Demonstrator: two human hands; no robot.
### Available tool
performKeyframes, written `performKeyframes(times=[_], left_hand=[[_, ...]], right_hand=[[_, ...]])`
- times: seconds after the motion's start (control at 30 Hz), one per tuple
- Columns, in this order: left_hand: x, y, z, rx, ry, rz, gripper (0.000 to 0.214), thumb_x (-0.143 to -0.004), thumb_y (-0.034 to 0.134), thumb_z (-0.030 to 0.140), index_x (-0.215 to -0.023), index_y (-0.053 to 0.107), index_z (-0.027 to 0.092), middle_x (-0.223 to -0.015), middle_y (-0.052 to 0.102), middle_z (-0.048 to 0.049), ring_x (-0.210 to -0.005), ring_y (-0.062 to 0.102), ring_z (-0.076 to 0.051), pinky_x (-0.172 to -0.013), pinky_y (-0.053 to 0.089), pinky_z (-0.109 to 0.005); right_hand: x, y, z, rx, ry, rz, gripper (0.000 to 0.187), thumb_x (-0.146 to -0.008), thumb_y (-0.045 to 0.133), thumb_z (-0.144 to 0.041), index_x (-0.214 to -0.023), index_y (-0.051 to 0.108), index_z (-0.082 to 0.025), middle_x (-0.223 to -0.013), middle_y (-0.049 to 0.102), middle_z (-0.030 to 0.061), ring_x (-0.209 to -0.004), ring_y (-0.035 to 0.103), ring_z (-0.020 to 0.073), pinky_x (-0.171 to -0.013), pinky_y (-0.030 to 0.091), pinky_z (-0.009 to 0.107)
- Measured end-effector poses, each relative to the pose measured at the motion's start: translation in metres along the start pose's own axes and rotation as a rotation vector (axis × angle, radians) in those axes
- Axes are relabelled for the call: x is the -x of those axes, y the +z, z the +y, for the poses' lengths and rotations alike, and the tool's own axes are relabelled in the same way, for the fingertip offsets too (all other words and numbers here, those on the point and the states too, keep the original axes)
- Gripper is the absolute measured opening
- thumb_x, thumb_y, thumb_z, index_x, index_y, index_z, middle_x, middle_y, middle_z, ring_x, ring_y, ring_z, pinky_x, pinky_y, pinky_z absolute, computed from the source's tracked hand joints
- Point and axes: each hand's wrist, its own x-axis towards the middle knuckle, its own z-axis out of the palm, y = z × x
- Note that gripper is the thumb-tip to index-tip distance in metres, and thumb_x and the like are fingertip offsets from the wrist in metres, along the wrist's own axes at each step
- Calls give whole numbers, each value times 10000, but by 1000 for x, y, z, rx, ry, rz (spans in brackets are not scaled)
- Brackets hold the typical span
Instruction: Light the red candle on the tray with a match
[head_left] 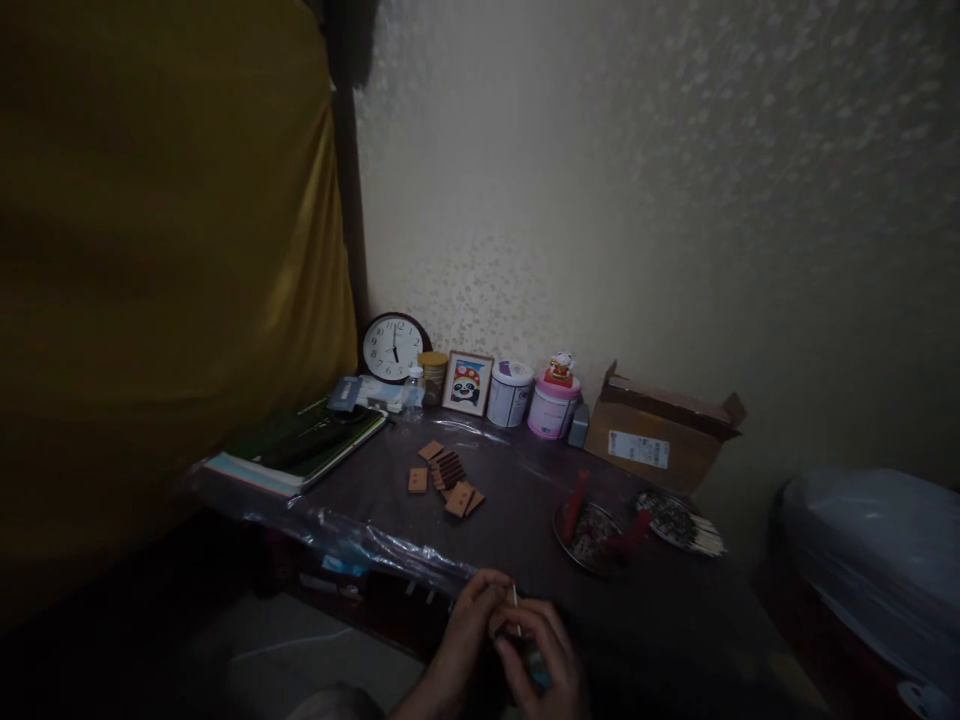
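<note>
Thin stick (515,606): upright, pinched between the fingertips of both my hands at the near edge of the table (525,480), low in the frame. Room is dim. The table is dark and covered in clear plastic sheet, pushed into a corner against a pale textured wall, with a yellow curtain (165,280) on the left. Along the wall are a round clock (393,346), a gold-lidded jar (433,374), a framed panda picture (466,383), a white tin (509,393), and a pink tin (553,406) with a small cat figurine (560,367) on top; contents of the tins aren't visible. An open cardboard box (660,430) is at the right, inside hidden. Books (300,447) sit at the left, flat brown tiles (448,478) mid-table. A round dish (589,537) holds dark bits and red pieces; beside it a second dish (675,517) has pale sticks fanned over its rim. My left hand (461,635) and right hand (547,655) are both curled shut on the stick, fingertips touching, well short of the dishes.
</note>
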Motion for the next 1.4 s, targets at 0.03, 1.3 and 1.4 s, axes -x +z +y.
performKeyframes(times=[0.03,1.3,1.4], left_hand=[[0,0,0,-2,3,-3,267,-568,673,376,-710,559,180,-518,560,45,-464,476,-105,-488,319,-237],[11,-1,-1,162,-87,-117,341,-601,775,247,-911,672,151,-878,730,-98,-799,646,-197,-779,428,-307],[12,-1,-1,181,-72,-138,338,-609,768,234,-920,670,146,-893,733,-106,-830,651,-217,-809,429,-328]], right_hand=[[0,1,-2,8,-22,5,156,-822,558,-291,-960,624,-260,-930,620,47,-798,604,166,-730,491,250],[-12,-50,46,-139,198,178,347,-552,756,-411,-835,732,-214,-940,728,87,-882,662,284,-763,543,353],[-12,-59,43,-60,97,92,404,-504,761,-399,-867,739,-225,-992,716,72,-925,649,301,-800,529,368]])
